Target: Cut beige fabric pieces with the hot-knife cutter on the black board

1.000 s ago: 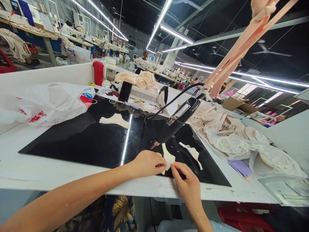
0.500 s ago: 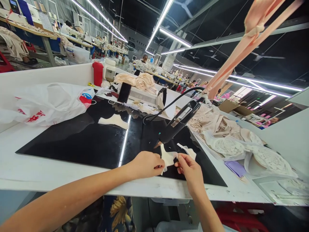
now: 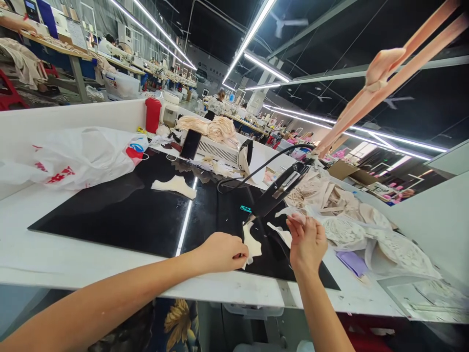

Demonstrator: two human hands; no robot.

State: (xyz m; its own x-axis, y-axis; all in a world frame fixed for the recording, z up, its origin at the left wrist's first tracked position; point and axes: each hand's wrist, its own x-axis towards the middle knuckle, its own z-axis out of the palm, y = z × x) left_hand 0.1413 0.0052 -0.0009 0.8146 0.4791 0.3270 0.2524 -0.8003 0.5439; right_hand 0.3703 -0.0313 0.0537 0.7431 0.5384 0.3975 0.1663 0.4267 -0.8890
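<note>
My left hand (image 3: 224,253) is closed, its fingertips at the lower left edge of a cream, curved cut piece of cloth (image 3: 253,243) on the black board (image 3: 120,215). My right hand (image 3: 308,242) is raised on the right and pinches a thin, see-through white strip (image 3: 284,212), held apart from the cream piece. Another white piece (image 3: 282,234) lies partly behind my right hand. A black corded tool with a metal tip (image 3: 280,188) hangs between my hands, its tip over the top of the cream piece.
Pink elastic straps (image 3: 388,80) hold the tool up. Another cream piece (image 3: 175,186) lies on the board's left half. Lace bra parts (image 3: 399,249) are heaped on the right. A plastic bag (image 3: 84,156), a phone (image 3: 190,144) and a vented white box (image 3: 219,149) stand around the board.
My right hand has moved up and to the right, bringing the thin white strip away from the cream piece. My left hand stays at that piece. A teal mark now shows by the tool's tip.
</note>
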